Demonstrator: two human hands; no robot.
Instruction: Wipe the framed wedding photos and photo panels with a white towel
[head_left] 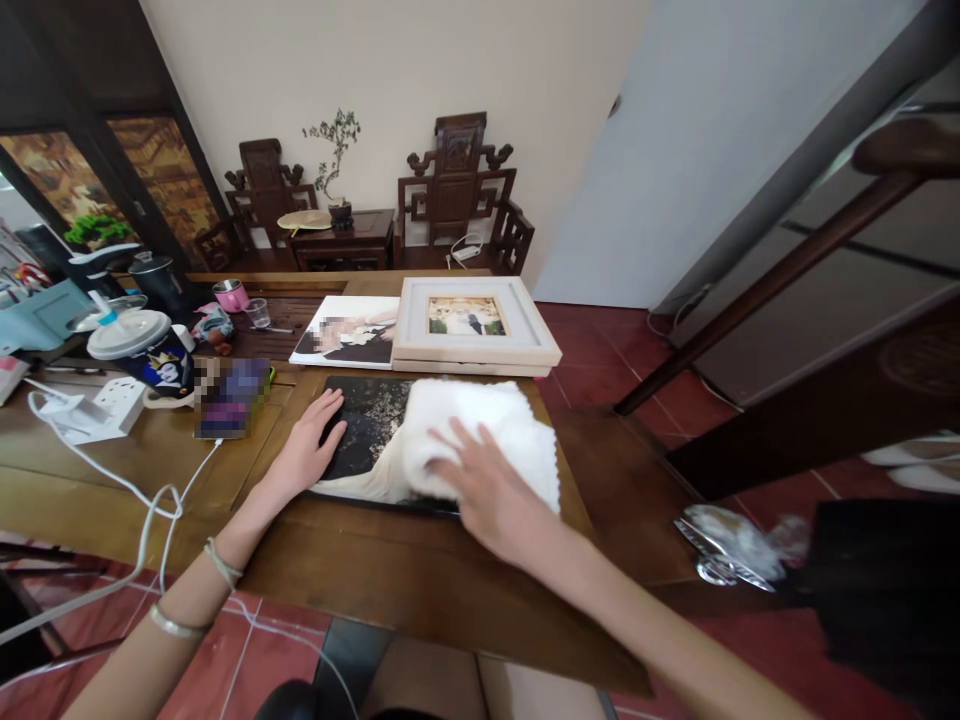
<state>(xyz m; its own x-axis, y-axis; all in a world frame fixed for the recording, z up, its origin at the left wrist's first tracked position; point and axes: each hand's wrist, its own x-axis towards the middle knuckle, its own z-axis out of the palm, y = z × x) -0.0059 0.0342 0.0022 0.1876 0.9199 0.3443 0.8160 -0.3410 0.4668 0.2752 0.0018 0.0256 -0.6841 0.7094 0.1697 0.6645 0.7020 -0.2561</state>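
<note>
A dark photo panel (364, 420) with a pale dress-like shape lies flat on the wooden table. My left hand (317, 435) rests on its left edge, fingers stretched out and holding nothing. A fluffy white cloth (510, 420) with a scalloped edge covers the panel's right part. My right hand (480, 475) presses the cloth down on the panel, its fingers bent a little into the fabric and slightly blurred. The panel's right part is hidden under cloth and hand.
Behind the panel are a framed photo (469, 318) on a stack and another photo print (345, 330). At left stand a phone (232, 398) on a cable, a power strip (109, 408), a lidded cup (139, 350) and a pink mug (231, 295). The table's right edge is close.
</note>
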